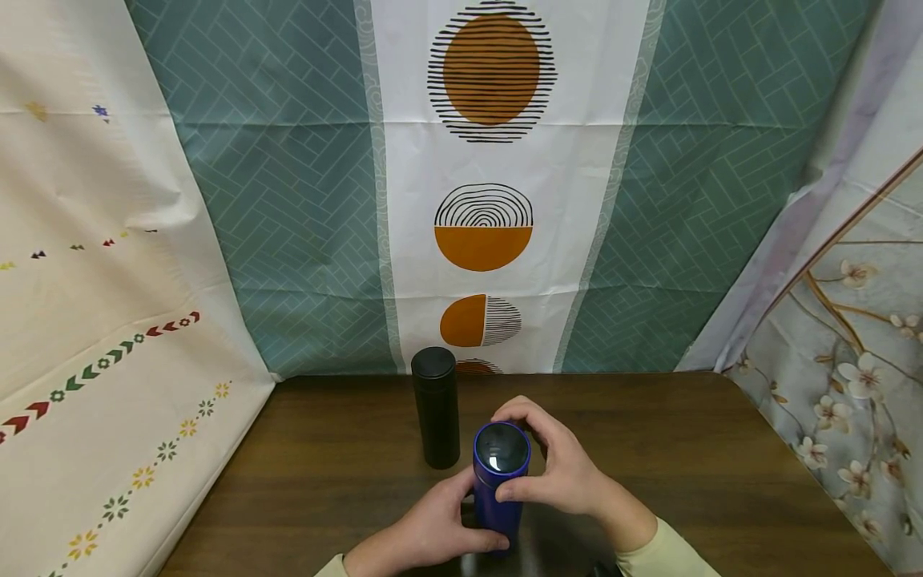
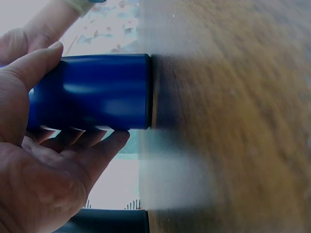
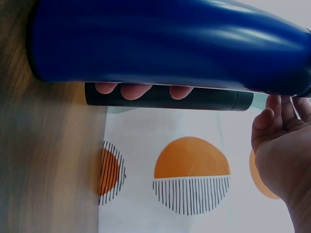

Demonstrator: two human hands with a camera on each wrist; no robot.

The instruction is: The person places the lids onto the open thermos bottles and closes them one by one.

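Observation:
A blue thermos bottle (image 1: 497, 513) with a glossy black lid top (image 1: 502, 447) stands upright at the front of the table. My left hand (image 1: 443, 525) grips its body low down, thumb on the near side and fingers behind. Up at the lid, my right hand (image 1: 558, 469) holds the rim between thumb and fingers. In the left wrist view the base of the blue bottle (image 2: 97, 92) is right at the tabletop. Left fingertips (image 3: 136, 91) show past the bottle's edge in the right wrist view. Behind and to the left stands a black thermos bottle (image 1: 437, 413), touched by neither hand.
The dark brown wooden table (image 1: 310, 457) reaches back to a hanging green and white cloth (image 1: 303, 240) with orange round prints. A cream embroidered cloth (image 1: 108, 336) hangs at the left, and a floral cloth (image 1: 851, 385) at the right.

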